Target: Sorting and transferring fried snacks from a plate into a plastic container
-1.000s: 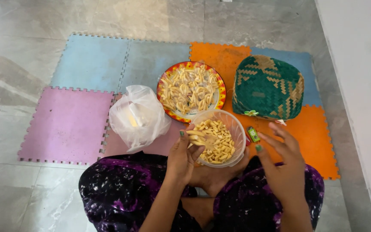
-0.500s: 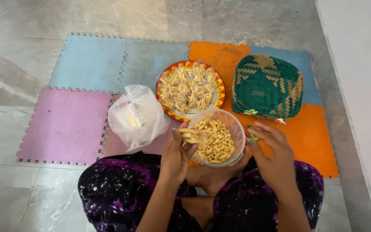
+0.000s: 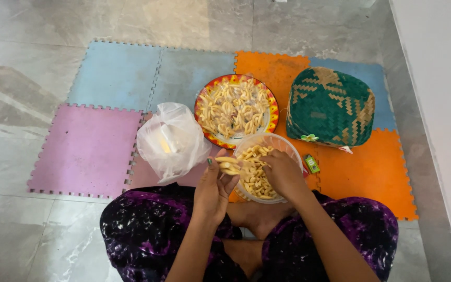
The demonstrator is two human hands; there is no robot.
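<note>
I sit on the floor with a clear plastic tub (image 3: 291,147) of pale finger-shaped snack pieces in front of my legs. My left hand (image 3: 214,189) holds a few of the snack pieces (image 3: 228,165) at the tub's left rim. My right hand (image 3: 283,174) reaches down into the tub, fingers curled among the pieces; whether it grips any is hidden. Just beyond the tub stands a red and yellow rimmed plate (image 3: 273,107) piled with the same snacks.
A knotted clear plastic bag (image 3: 172,140) lies left of the tub. A green woven basket lid (image 3: 331,107) sits at the right on the coloured foam mats (image 3: 87,151). A small green packet (image 3: 312,164) lies beside the tub. A white wall (image 3: 439,94) runs along the right.
My right hand has moved left from beside the tub and gone down into it. My left hand stays at the tub's left rim with its snack pieces.
</note>
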